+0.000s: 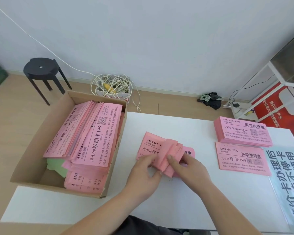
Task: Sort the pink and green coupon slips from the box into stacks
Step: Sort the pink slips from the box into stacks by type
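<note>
Closest to me, both bare forearms reach out over the near edge of the white table (176,206), with a wide bare strip of tabletop under them. The left hand (143,172) curls its fingers at the near left edge of a fanned bundle of pink slips (171,150). The right hand (190,167) pinches the same bundle, thumb on top and fingers tucked behind. The bundle's lower slips lie flat on the table while its middle ones tilt up, edges splayed.

To the left, the cardboard box (41,133) sits along the table's left side, its near wall set back from the table's near edge. I cannot tell whether its far end overhangs. Pink coupon slips (95,133) fill it in leaning piles, and a few green slips (56,165) show low against the left wall. A clear lane of table runs between the box and the hands.

To the right, well apart from the hands, a thin pink stack (241,158) lies with a thicker pink stack (243,131) just behind it, near the table's far edge. A laminated sign (285,184) lies at the right edge, just beside the thin stack.

Beyond the table, on the wooden floor by the wall, stand a black stool (42,70), a coil of white cable (112,85), a dark heap (210,99) and a white rack (270,78).
</note>
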`<state>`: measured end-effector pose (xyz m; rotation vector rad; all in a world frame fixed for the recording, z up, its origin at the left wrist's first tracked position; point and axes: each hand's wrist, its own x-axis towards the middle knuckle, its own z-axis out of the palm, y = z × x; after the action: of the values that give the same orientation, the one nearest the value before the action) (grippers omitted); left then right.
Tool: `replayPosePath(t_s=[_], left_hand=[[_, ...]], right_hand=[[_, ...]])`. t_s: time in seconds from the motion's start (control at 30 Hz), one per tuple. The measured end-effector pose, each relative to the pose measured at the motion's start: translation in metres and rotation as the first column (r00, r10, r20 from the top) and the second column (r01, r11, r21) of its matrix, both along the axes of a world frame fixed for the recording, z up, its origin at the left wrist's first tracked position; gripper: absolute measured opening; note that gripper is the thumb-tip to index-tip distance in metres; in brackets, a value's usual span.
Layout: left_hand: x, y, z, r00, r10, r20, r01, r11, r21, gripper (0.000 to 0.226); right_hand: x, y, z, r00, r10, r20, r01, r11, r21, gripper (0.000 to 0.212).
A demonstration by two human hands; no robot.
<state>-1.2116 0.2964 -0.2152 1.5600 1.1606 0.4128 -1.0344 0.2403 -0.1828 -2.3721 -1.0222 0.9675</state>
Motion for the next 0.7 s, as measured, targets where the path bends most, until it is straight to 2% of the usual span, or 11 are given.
replayPosePath(t_s=[0.07, 0.17, 0.23, 0.3, 0.47, 0.6, 0.7], left_hand=[[-0.002, 0.004, 0.008, 0.991, 0.122, 0.05, -0.114, 0.982, -0.148, 0.047], [-0.004, 0.014, 0.015, 0.954, 0.277, 0.113, -0.233, 0.926, -0.299, 0.036], [-0.005, 0.019, 0.016, 0.924, 0.363, 0.121, -0.303, 0.886, -0.35, 0.031], [-0.005, 0.023, 0.015, 0.903, 0.416, 0.111, -0.353, 0.863, -0.361, 0.038], [-0.003, 0.02, 0.011, 0.918, 0.387, 0.091, -0.347, 0.891, -0.293, 0.044], [-0.006, 0.02, 0.003, 0.971, 0.241, 0.011, -0.24, 0.97, -0.025, 0.048], [-0.004, 0.02, 0.004, 0.965, 0.244, 0.096, -0.222, 0.955, -0.196, 0.043]], right_hand=[[0.0, 0.001, -0.001, 1.0, 0.005, 0.016, -0.005, 1.0, -0.001, 0.036], [0.002, 0.002, -0.002, 1.0, -0.007, 0.019, 0.007, 1.0, -0.002, 0.038], [0.004, 0.003, -0.004, 1.0, 0.002, 0.022, -0.002, 1.0, -0.002, 0.034], [0.004, 0.002, -0.006, 0.999, 0.011, 0.03, -0.011, 1.0, -0.011, 0.032], [0.003, 0.002, -0.005, 0.999, 0.017, 0.046, -0.017, 1.0, -0.02, 0.034], [0.002, 0.004, -0.005, 0.997, 0.012, 0.07, -0.01, 1.0, -0.025, 0.047], [0.0, 0.007, -0.008, 0.993, 0.023, 0.118, -0.018, 0.999, -0.039, 0.055]])
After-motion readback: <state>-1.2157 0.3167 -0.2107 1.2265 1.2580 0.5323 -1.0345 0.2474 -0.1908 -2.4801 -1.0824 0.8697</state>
